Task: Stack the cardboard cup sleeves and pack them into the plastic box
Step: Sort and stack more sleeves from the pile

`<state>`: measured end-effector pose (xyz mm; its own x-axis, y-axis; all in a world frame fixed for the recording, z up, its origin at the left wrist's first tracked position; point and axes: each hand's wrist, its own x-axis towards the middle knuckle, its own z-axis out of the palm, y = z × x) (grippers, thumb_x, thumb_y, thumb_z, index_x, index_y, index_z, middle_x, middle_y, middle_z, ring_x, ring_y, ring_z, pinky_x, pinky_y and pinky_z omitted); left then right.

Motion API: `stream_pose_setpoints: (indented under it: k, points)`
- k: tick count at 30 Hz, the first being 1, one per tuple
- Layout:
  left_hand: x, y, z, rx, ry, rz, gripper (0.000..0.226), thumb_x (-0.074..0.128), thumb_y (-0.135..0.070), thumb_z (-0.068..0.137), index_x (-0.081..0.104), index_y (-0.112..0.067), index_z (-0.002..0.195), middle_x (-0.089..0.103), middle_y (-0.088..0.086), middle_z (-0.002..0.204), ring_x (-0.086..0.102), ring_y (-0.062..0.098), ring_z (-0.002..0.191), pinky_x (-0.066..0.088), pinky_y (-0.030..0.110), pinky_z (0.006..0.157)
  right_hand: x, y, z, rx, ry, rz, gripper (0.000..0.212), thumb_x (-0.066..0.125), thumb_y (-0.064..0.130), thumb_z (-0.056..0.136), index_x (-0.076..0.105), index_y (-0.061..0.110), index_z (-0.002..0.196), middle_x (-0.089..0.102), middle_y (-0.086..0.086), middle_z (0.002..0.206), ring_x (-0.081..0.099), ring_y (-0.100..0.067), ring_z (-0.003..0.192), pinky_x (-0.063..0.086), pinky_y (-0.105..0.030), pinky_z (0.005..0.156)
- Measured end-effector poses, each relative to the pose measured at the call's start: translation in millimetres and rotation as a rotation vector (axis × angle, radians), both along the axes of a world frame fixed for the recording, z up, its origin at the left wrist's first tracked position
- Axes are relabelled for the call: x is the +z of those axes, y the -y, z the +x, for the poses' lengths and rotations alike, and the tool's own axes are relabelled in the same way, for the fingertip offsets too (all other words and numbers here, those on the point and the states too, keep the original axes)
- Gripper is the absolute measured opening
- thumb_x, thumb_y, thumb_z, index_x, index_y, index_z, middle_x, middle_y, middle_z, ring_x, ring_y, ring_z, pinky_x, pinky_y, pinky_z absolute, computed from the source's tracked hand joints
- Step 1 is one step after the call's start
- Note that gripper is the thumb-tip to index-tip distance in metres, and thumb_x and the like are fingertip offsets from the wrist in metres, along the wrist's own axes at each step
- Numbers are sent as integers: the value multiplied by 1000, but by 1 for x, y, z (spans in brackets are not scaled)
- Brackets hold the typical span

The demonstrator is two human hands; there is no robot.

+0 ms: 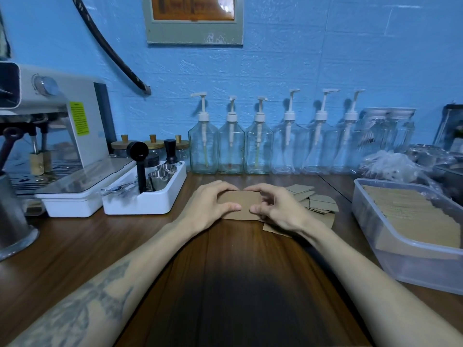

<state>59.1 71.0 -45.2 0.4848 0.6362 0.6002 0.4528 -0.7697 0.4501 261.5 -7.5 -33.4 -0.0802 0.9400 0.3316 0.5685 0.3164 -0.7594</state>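
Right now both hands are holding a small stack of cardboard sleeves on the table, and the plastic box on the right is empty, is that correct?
Not quite: in the head view the plastic box already holds sleeves. Both the left hand and the right hand do hold the small stack.

Table [238, 271]: dark brown wood grain w/ lengthwise streaks. Cup sleeves [239, 202] mid-table: plain tan cardboard, as are loose ones [318, 204] beside them. Plastic box [411, 261] at right edge: frosted translucent, tan sleeves inside. Tray [150, 204] near left back: white, holding a black tamper [170, 151] & silver cups. Coffee machine [75, 136] at left edge: white w/ neon yellow-green label. Pump bottles [231, 149] along back edge: clear, white pumps. Wall [300, 58]: bright blue, prob. textured brick pattern.
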Motion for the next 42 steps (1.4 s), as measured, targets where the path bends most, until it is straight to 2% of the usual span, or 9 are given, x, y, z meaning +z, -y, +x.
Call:
stream_pose_setpoints:
  k: [3, 7, 12, 15, 19, 28, 35, 38, 42]
  points:
    - [3, 0, -2, 5, 60, 0, 46, 80, -42, 77, 66, -29, 118, 63, -14, 110, 57, 3, 101, 49, 29, 90, 2, -3, 3, -45, -27, 14, 38, 68, 2, 90, 64, 25, 120, 69, -22, 97, 59, -24, 72, 56, -48, 74]
    - [1, -6, -8, 45, 150, -123, 63, 79, -42, 78, 53, -26, 133, 56, -9, 111, 57, 11, 97, 52, 34, 87, 4, -7, 22, -205, -34, 75, 45, 69, 7, 89, 60, 47, 106, 68, -21, 100, 62, -37, 82, 56, -54, 82]
    - [-9, -12, -12, 198, -240, -246, 78, 58, -67, 84, 44, -19, 145, 43, 0, 140, 42, 19, 132, 38, 42, 109, -1, -8, 42, -360, -30, 59, 39, 71, 11, 89, 61, 36, 117, 70, -11, 99, 65, -28, 88, 54, -50, 90]
    - [-10, -12, -9, 215, -404, -294, 82, 49, -75, 84, 44, -21, 145, 40, -1, 142, 37, 21, 133, 35, 44, 109, -3, -9, 42, -372, -25, 43, 40, 72, 10, 88, 62, 36, 117, 70, -8, 98, 65, -28, 87, 55, -47, 90]
    - [-8, -10, -9, 194, -406, -319, 66, 58, -72, 81, 54, -28, 130, 44, -3, 131, 41, 19, 126, 37, 43, 106, -4, -12, 42, -382, -19, 41, 39, 73, 12, 87, 63, 35, 117, 71, -10, 97, 66, -29, 89, 54, -46, 91]
    - [1, -9, -23, 61, -107, -469, 53, 88, -29, 69, 54, -23, 109, 54, -2, 111, 53, 12, 101, 45, 25, 82, 3, -12, 41, -442, -114, 69, 39, 69, 8, 90, 62, 21, 126, 69, -4, 105, 65, -26, 95, 54, -48, 94]
    - [12, -4, -27, 15, 214, -646, 43, 78, 7, 76, 52, -5, 109, 64, 10, 81, 57, 14, 66, 48, 12, 56, -2, -18, 40, -469, -164, 108, 37, 71, 13, 87, 63, 30, 120, 71, -1, 100, 65, -32, 100, 50, -54, 97]
    - [15, -5, -30, 85, 352, -620, 42, 78, 3, 78, 54, -6, 111, 65, 11, 79, 62, 17, 72, 50, 18, 70, -2, -19, 43, -471, -170, 107, 38, 71, 17, 86, 63, 39, 115, 71, 1, 99, 63, -34, 104, 48, -56, 99]
    - [27, -3, -32, 106, 693, -497, 37, 77, -6, 82, 57, -11, 113, 73, -3, 71, 69, 15, 82, 51, 28, 85, 0, -13, 38, -406, -107, 64, 38, 69, 10, 89, 63, 27, 122, 69, -2, 98, 65, -26, 97, 53, -42, 95]
